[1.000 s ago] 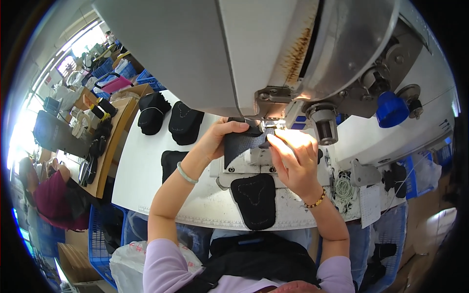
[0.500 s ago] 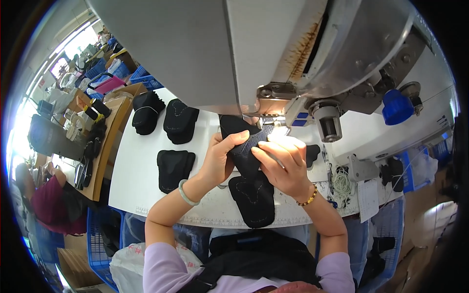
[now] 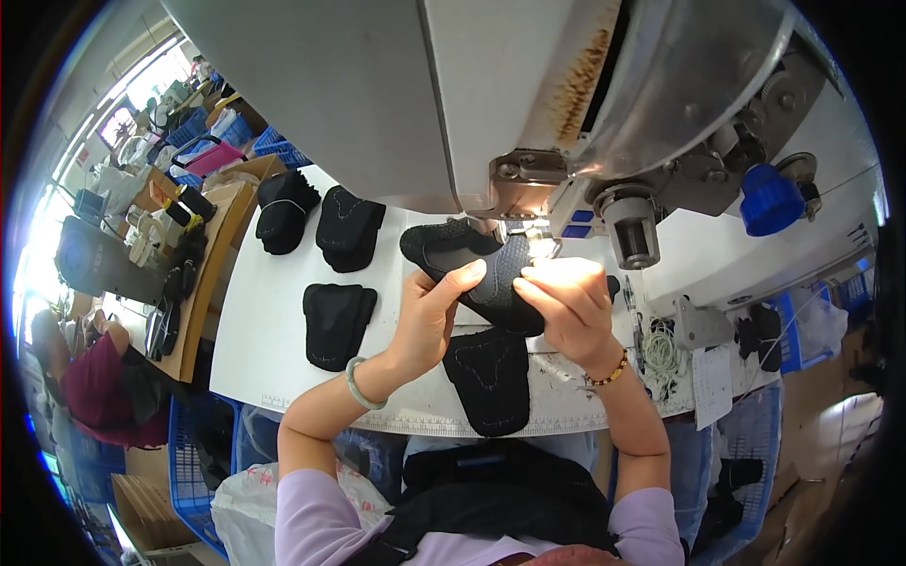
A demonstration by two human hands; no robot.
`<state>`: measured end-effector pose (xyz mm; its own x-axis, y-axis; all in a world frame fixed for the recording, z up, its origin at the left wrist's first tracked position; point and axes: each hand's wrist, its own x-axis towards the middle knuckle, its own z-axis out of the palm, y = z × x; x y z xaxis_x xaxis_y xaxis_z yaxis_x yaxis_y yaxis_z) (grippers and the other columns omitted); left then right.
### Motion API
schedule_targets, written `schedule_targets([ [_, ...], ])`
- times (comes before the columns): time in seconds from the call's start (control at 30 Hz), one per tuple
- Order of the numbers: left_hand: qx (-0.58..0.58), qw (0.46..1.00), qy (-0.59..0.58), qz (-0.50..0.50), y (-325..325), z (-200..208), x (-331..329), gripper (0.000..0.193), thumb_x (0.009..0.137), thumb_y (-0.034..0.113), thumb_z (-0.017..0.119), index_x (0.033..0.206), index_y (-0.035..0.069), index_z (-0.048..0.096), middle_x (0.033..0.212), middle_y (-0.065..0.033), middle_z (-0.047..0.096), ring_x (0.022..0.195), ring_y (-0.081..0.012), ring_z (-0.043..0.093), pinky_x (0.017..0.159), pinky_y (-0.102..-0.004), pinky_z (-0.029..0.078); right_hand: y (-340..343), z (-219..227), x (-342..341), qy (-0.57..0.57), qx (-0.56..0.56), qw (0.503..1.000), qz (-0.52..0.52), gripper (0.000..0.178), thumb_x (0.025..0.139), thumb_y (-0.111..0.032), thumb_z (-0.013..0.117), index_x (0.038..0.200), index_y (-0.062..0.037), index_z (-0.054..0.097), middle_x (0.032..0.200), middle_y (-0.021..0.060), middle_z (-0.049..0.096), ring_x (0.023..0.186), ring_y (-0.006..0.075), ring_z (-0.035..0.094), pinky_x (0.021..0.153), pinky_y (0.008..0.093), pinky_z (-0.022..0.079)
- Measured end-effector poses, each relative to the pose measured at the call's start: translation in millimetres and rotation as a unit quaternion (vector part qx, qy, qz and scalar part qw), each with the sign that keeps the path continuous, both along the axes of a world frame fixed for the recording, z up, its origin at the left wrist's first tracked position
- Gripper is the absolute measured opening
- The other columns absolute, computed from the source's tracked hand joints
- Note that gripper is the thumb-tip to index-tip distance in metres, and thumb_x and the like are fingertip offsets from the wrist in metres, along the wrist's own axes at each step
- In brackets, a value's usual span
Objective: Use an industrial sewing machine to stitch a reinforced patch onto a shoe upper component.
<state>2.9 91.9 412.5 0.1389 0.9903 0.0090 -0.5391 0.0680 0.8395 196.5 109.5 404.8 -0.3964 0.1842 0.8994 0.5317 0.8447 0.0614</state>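
Between my two hands is a black fabric shoe upper (image 3: 436, 236), its grey mesh inside partly showing, held at the lit needle area of a sewing machine (image 3: 330, 104). My left hand (image 3: 427, 316) grips its near left edge, thumb pressed on top. The right-hand side of the upper is pinched by my right hand (image 3: 578, 311), close to the lamp's glare. Just below lies a stack of black cut pieces with light stitching (image 3: 491, 382). The needle tip itself is lost in the glare.
Further black stacks (image 3: 340, 325) lie on the white table (image 3: 255, 330) at left, one tied in a bundle (image 3: 283, 215). Tangled white cord (image 3: 662, 351) and a hanging paper sheet (image 3: 712, 387) are at right. Blue baskets (image 3: 193, 481) stand below; a person in maroon (image 3: 104, 391) sits far left.
The upper has been turned and opened out, so its curved rim and grey inside now show toward the left. My right hand has shifted slightly right and down.
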Motion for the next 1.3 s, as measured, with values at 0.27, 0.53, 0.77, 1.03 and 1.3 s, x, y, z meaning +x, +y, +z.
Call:
schedule_targets([
  [0.27,0.112,0.987,0.076,0.082,-14,6,30,0.016,0.088,0.01,0.066,0.101,0.0,0.065,0.095,-0.0016,0.065,0.085,-0.0066,0.057,0.078,-0.0229,0.046,14,6,22,0.022,-0.072,0.995,0.06,0.032,0.071,-0.016,0.069,0.102,-0.0143,0.067,0.098,-0.0008,0.06,0.086,0.0199,0.053,0.08,0.0352,0.042],
  [0.53,0.158,0.972,0.105,0.136,-18,6,45,0.011,0.087,0.007,0.066,0.096,0.0,0.065,0.088,0.0007,0.065,0.079,-0.006,0.057,0.072,-0.0225,0.046,21,8,37,0.053,-0.207,0.969,0.128,0.022,0.073,-0.008,0.07,0.094,-0.0068,0.071,0.103,0.009,0.068,0.088,0.0215,0.062,0.078,0.0304,0.047],
  [0.77,0.152,0.975,0.11,0.116,-11,6,36,0.013,0.087,0.007,0.065,0.097,-0.001,0.064,0.09,-0.0002,0.064,0.08,-0.0066,0.057,0.072,-0.0225,0.047,16,7,36,0.031,-0.223,0.97,0.087,0.025,0.071,-0.004,0.069,0.096,-0.0067,0.071,0.106,0.0095,0.067,0.092,0.0221,0.063,0.081,0.0303,0.048],
  [1.03,0.104,0.984,0.122,0.072,1,14,23,0.02,0.087,0.011,0.065,0.102,-0.001,0.06,0.093,-0.0049,0.064,0.085,-0.0086,0.059,0.076,-0.0236,0.049,13,6,28,0.04,-0.211,0.974,0.067,0.035,0.068,0.007,0.06,0.099,-0.0059,0.07,0.108,0.0097,0.066,0.095,0.0248,0.064,0.082,0.0315,0.05],
  [1.3,0.048,0.994,0.097,-0.003,25,18,0,0.019,0.084,0.013,0.067,0.097,-0.001,0.063,0.09,-0.005,0.065,0.083,-0.0107,0.061,0.077,-0.025,0.048,2,16,13,-0.003,-0.062,0.998,-0.001,0.039,0.065,-0.002,0.065,0.103,-0.013,0.068,0.094,-0.0039,0.06,0.07,0.0125,0.053,0.069,0.0293,0.04],
])
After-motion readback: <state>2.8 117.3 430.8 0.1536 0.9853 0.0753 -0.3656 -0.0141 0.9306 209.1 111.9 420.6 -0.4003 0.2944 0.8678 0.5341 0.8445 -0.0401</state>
